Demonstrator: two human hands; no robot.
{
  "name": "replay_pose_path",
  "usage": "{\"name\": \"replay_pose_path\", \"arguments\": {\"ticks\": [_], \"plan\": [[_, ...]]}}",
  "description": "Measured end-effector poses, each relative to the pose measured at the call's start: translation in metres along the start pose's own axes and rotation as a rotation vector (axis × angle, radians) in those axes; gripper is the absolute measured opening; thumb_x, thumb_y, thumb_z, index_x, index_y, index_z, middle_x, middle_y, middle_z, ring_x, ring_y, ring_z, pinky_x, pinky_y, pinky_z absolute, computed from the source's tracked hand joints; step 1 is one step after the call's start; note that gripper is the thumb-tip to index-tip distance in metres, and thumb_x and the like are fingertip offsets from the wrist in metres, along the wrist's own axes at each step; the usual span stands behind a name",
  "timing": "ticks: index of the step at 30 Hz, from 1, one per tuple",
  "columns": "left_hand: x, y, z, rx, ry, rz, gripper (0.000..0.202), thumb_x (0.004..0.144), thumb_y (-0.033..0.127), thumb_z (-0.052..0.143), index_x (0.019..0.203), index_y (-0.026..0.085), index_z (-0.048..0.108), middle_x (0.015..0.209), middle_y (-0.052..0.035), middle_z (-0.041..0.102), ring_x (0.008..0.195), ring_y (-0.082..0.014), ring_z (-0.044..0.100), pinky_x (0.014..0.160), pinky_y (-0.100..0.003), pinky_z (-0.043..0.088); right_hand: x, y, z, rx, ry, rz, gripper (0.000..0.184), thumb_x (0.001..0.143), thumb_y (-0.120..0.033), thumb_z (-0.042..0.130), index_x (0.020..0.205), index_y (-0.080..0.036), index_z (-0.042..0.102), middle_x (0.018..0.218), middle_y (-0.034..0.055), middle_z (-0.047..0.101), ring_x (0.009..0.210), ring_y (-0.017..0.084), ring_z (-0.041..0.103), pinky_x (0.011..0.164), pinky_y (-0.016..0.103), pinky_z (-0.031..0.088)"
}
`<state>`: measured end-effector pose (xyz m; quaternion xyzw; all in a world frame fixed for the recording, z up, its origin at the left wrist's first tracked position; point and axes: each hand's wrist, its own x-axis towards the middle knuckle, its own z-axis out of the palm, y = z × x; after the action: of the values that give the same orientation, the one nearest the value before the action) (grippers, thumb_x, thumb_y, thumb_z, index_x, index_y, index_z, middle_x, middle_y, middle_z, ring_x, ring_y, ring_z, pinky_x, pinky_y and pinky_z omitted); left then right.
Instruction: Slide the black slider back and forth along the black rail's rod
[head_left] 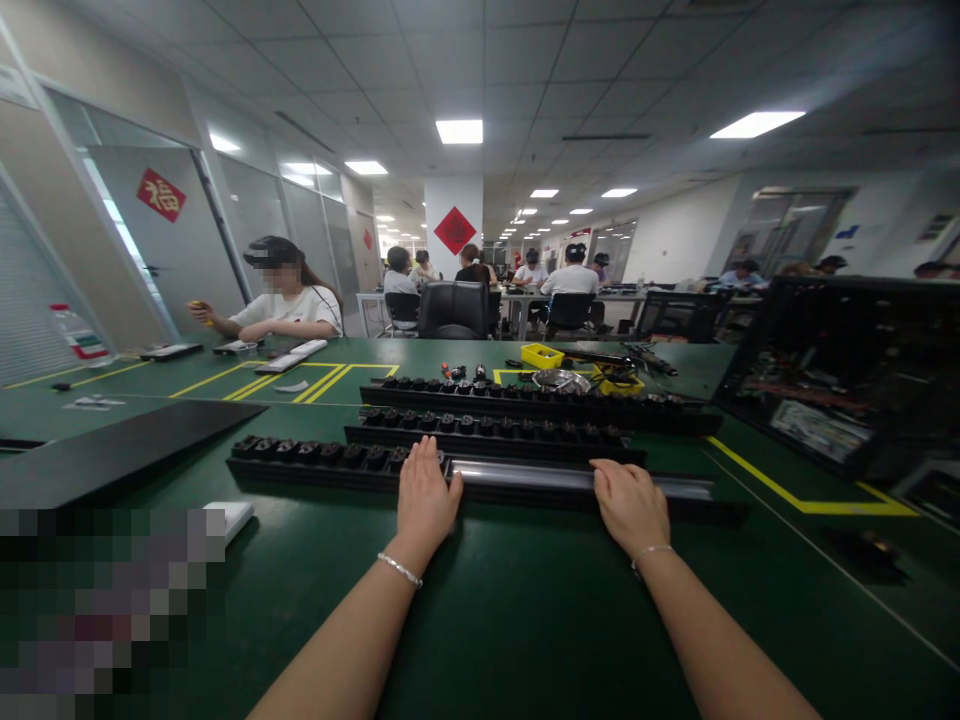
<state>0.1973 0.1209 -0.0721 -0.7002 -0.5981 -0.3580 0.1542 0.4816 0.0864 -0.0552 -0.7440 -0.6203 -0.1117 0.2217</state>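
Head view: near rail (517, 474) lies crosswise, left hand (426, 495) flat at its middle, right hand (634, 503) well apart, curled over it, grip unclear.

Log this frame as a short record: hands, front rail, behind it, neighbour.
left hand: fingers extended over front rail
right hand: fingers bent over same rail, farther right
front rail contents: dark parts left, shiny strip between hands
behind: two more black rails with dark parts; yellow bin beyond
neighbour: at left, holding something yellow
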Motion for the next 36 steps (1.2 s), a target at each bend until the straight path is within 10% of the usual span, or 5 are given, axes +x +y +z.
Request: {"name": "replay_pose_path", "arguments": {"ticks": [25, 36], "plan": [[-0.001, -0.01, -0.004, -0.117, -0.143, -0.062, 0.053, 0.079, 0.033, 0.046, 0.127, 0.012, 0.037, 0.103, -0.0098, 0.064, 0.101, -0.0213, 0.056, 0.101, -0.044, 0.031, -0.012, 0.001, 0.004, 0.027, -0.061, -0.089, 0.046, 0.087, -0.042, 0.025, 0.12, -0.026, 0.051, 0.129, 0.0043, 0.049, 0.122, 0.021, 0.037, 0.097, 0.044, 0.025], [-0.008, -0.006, -0.005, -0.011, -0.086, -0.051, 0.05, 0.081, 0.035, 0.043, 0.123, 0.009, 0.04, 0.111, -0.0147, 0.059, 0.107, -0.0268, 0.051, 0.097, -0.047, 0.034, -0.015, -0.003, 0.007, 0.081, -0.097, -0.209, 0.026, 0.082, -0.04, 0.04, 0.089, -0.03, 0.062, 0.128, 0.0009, 0.049, 0.12, 0.024, 0.037, 0.09, 0.045, 0.031]]}}
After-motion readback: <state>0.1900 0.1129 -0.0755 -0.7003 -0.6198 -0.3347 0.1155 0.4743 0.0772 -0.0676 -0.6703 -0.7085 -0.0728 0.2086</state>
